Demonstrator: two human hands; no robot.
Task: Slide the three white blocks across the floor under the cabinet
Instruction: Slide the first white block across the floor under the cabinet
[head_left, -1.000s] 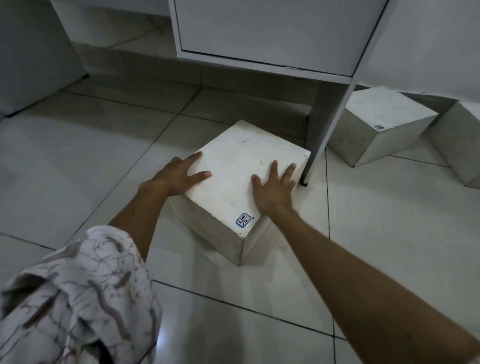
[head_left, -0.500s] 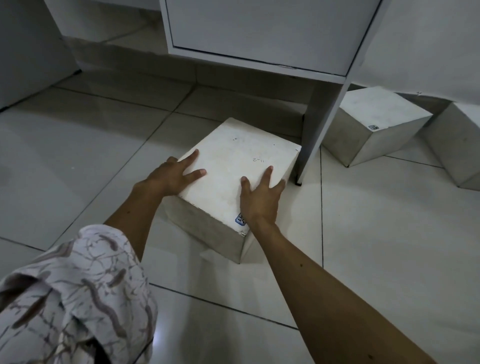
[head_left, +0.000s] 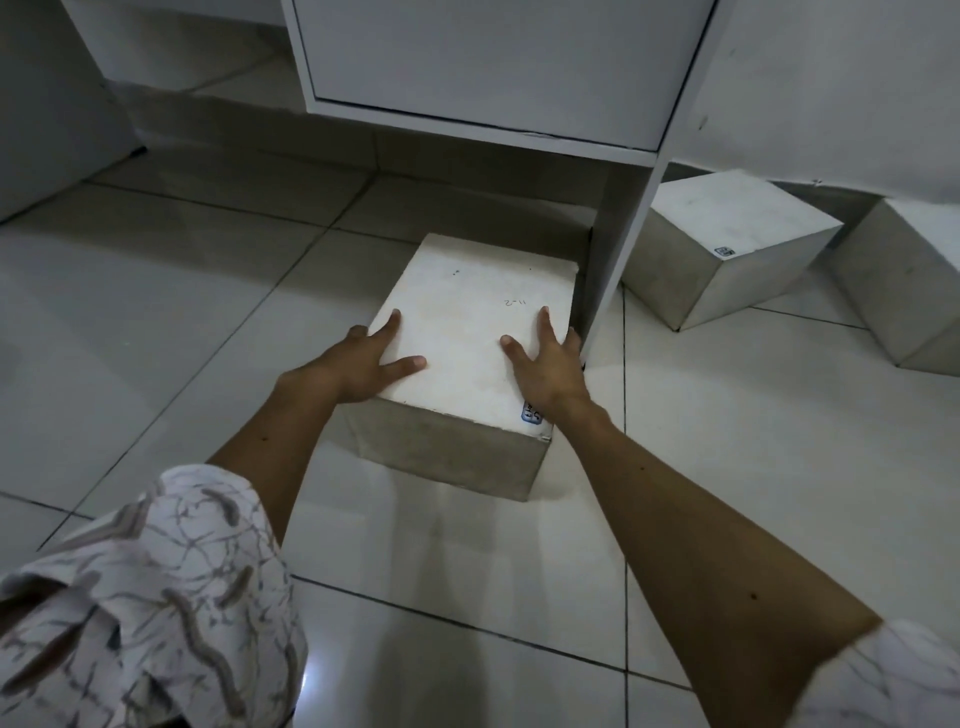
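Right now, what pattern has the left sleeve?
The left sleeve is white with grey-brown marbled veins, in the head view.

Both arms reach forward and down, nearly straight, bare below patterned sleeves. The left hand (head_left: 363, 364) lies palm-down with fingers spread, thumb pointing inward. The right hand (head_left: 548, 364) also presses flat, fingers splayed and pointing away from the body.

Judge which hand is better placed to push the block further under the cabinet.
Left hand: it has open floor beside it, while the right hand sits against the cabinet side panel.
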